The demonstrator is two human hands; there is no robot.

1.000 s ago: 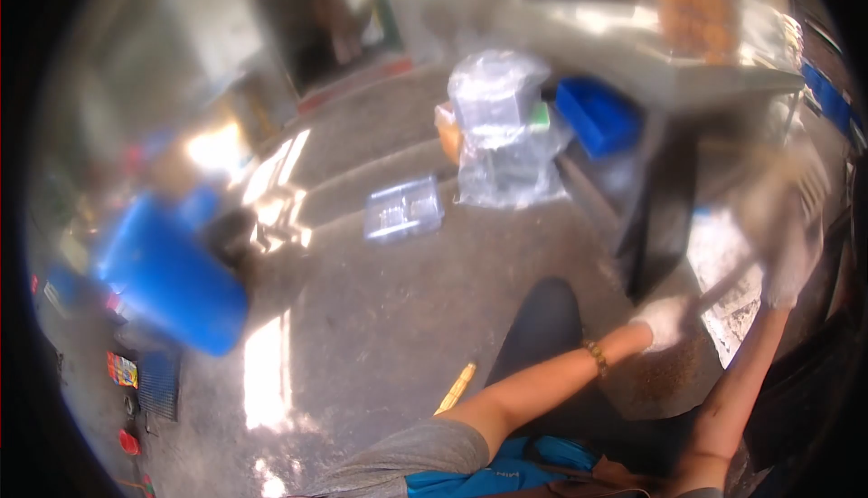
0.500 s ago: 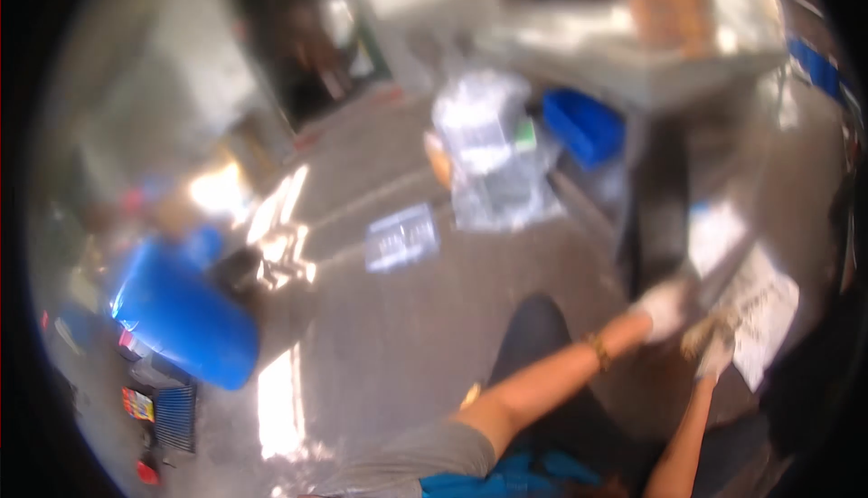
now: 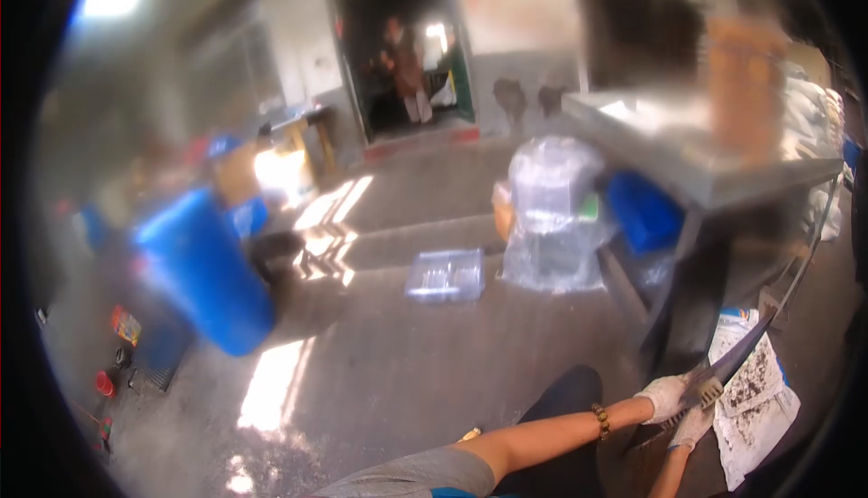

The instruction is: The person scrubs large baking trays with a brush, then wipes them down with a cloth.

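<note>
Blurrily, left hand (image 3: 665,397) and right hand (image 3: 692,427) both seemingly clench a long blade (image 3: 737,358).

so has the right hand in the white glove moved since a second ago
Yes: the white-gloved right hand dropped from up beside the grey metal table to low beside the white-gloved left hand, by the stained paper sheet.

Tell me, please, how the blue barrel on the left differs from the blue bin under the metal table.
The barrel is round and looks much bigger; the bin is boxy and smaller. The barrel stands out on the open floor beside a sunlit patch, while the bin sits tucked under the table, next to a clear plastic bag. Both are plain blue.
</note>
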